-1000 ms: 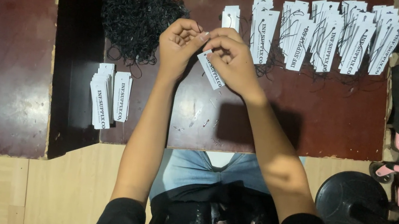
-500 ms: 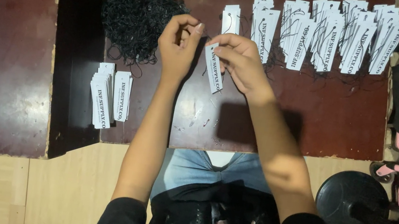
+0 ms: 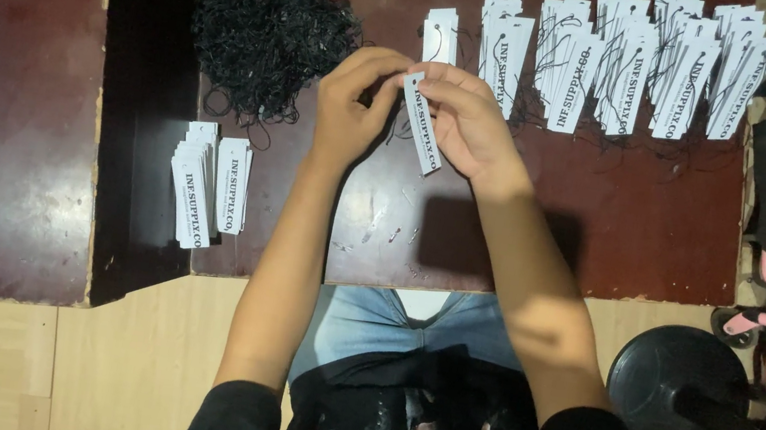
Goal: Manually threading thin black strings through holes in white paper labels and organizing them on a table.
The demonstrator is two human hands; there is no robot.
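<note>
We hold one white paper tag (image 3: 422, 122) up over the dark red desk (image 3: 602, 238). Our left hand (image 3: 351, 104) pinches the top of the tag, and our right hand (image 3: 466, 121) grips it from the other side. Both hands are closed on it, close together. We think a thin black string is going into the little hole at the top, but the string is too small to see well.

A lot looks done. Many tags with strings (image 3: 629, 60) lie in rows along the far side of the desk, just past our right hand. One more strung tag (image 3: 440, 37) lies right behind the one we hold.

Some work is left. A small pile of plain tags (image 3: 209, 181) waits by the left edge of the desk. A big heap of black strings (image 3: 268, 36) sits near our left hand.
</note>
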